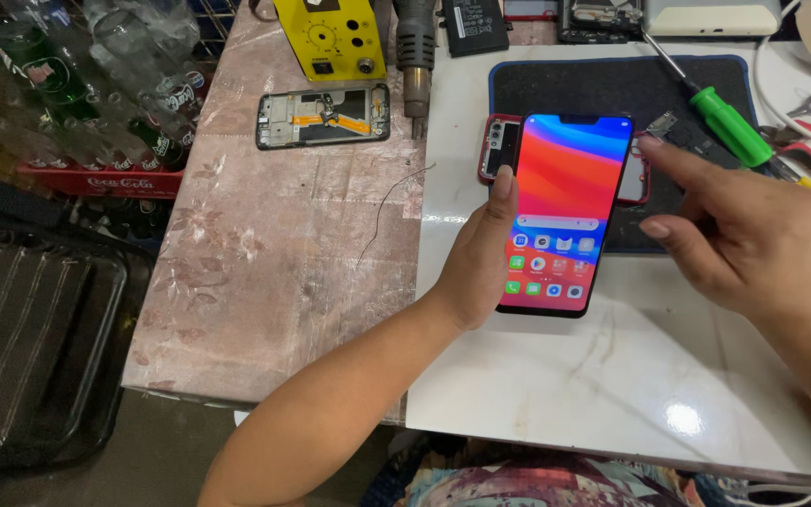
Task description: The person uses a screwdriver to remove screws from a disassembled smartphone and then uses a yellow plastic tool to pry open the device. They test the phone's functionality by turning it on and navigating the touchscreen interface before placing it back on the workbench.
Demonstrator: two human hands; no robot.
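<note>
My left hand (481,263) holds a smartphone (563,211) upright above the white worktop, thumb along its left edge. The screen is lit, with a red and blue wallpaper and rows of app icons. My right hand (720,225) hovers beside the phone's upper right corner. Its index finger points at that corner, the tip touching or almost touching the edge. Behind the phone lies a red phone back cover (499,145) on a dark work mat (612,89).
A green-handled screwdriver (725,122) lies on the mat's right. An opened phone frame (323,115), a yellow tester box (330,38) and a hot-air gun (415,47) sit at the back. A crate of glass bottles (96,94) stands left of the table.
</note>
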